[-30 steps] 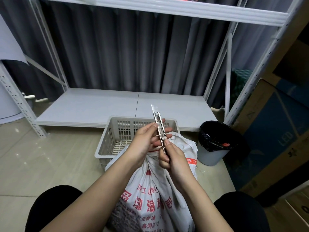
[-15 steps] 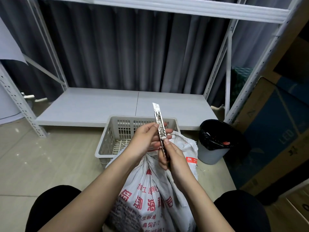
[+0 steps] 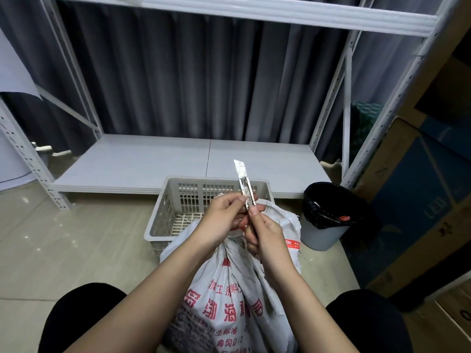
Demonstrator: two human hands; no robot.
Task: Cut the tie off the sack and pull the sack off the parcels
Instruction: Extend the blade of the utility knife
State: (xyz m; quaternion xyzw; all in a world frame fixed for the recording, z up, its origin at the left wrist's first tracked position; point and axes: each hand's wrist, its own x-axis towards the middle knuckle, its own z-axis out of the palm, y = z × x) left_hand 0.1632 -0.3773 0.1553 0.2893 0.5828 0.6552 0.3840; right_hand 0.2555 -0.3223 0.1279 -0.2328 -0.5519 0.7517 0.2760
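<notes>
White woven sack (image 3: 229, 289) stands on the floor between the person's knees, neck bunched at the top. Red Chinese print on its front, mostly creased; characters too distorted to read reliably. Small red-and-white label (image 3: 290, 243) on the sack's right shoulder, text too small to read. The tie at the neck is hidden behind the hands.

Utility knife (image 3: 245, 189) held upright above the sack neck, blade extended and pointing up. Right hand (image 3: 267, 233) grips the knife's lower handle, fingers curled round it, thumb up along the body. Left hand (image 3: 224, 220) pinches the knife's metal body near the slider, thumb and forefinger on it, other fingers curled below.

Grey slotted plastic basket (image 3: 163, 220) just behind the sack. Grey bin with black liner (image 3: 328, 217) to its right, near the cardboard box (image 3: 418, 200) printed "LED" on a blue panel. White metal shelving (image 3: 204, 161) and dark curtain (image 3: 191, 72) behind.
</notes>
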